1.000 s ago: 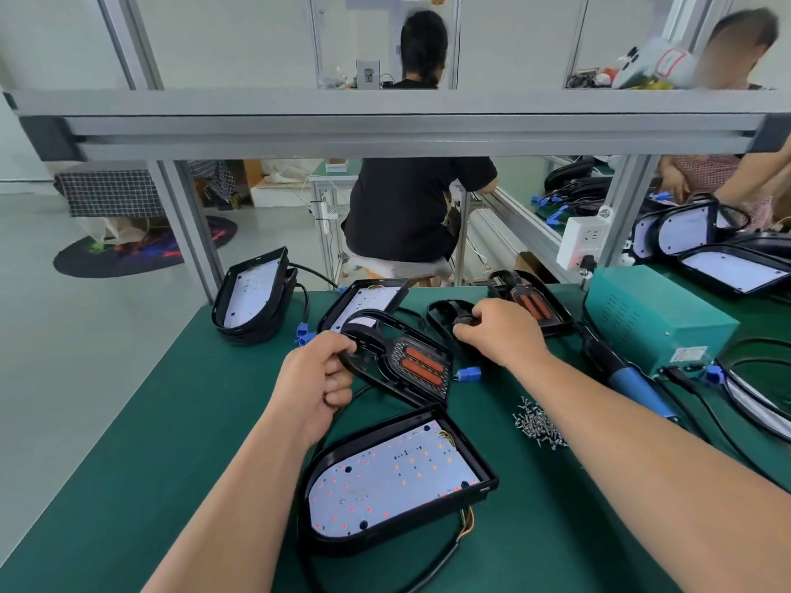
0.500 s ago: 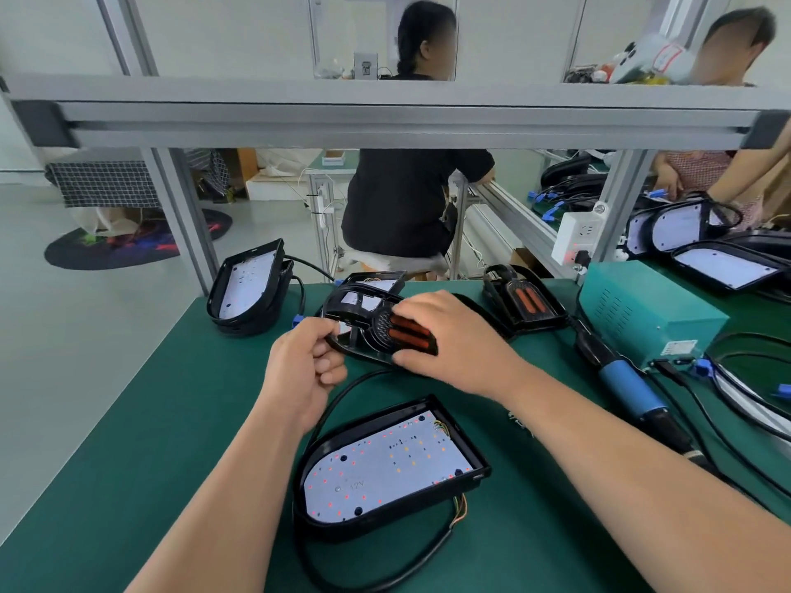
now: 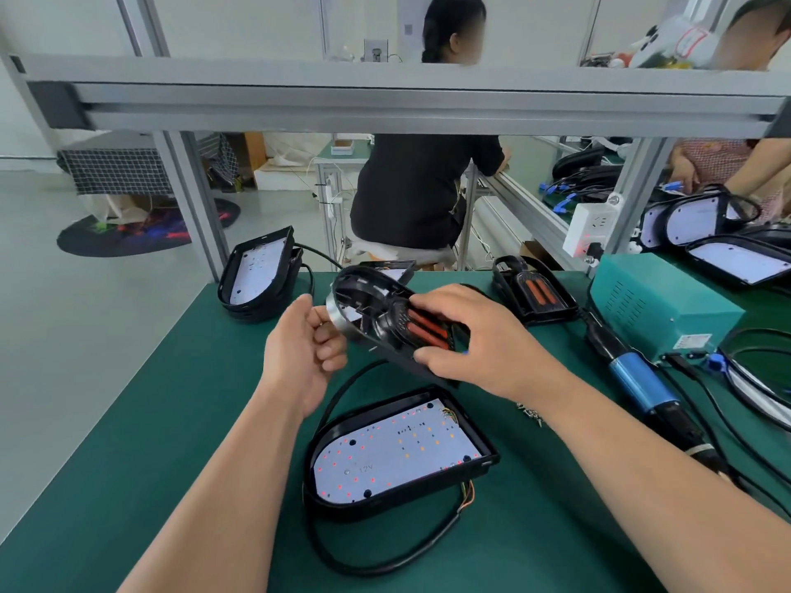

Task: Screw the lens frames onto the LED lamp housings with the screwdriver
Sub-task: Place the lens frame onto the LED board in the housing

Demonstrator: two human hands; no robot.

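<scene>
A black lens frame (image 3: 376, 310) with two orange-red reflector strips is held in the air above the green table, tilted. My left hand (image 3: 306, 350) grips its rounded left end and my right hand (image 3: 475, 340) covers its right end. Below it an open LED lamp housing (image 3: 398, 453) lies flat, its white board of red and amber LEDs facing up, its black cable looping around the front. The electric screwdriver (image 3: 637, 376), blue-barrelled, lies on the table to the right, untouched. A few loose screws (image 3: 530, 410) show beside my right forearm.
A teal power box (image 3: 659, 310) stands at the right with another lens frame (image 3: 530, 293) next to it. More housings rest at the back left (image 3: 257, 267) and far right (image 3: 736, 258). An aluminium frame beam (image 3: 385, 107) crosses overhead. Other people sit behind it.
My right hand moved from the back of the table onto the lens frame, and both hands lifted the frame off the table and tilted it toward me.
</scene>
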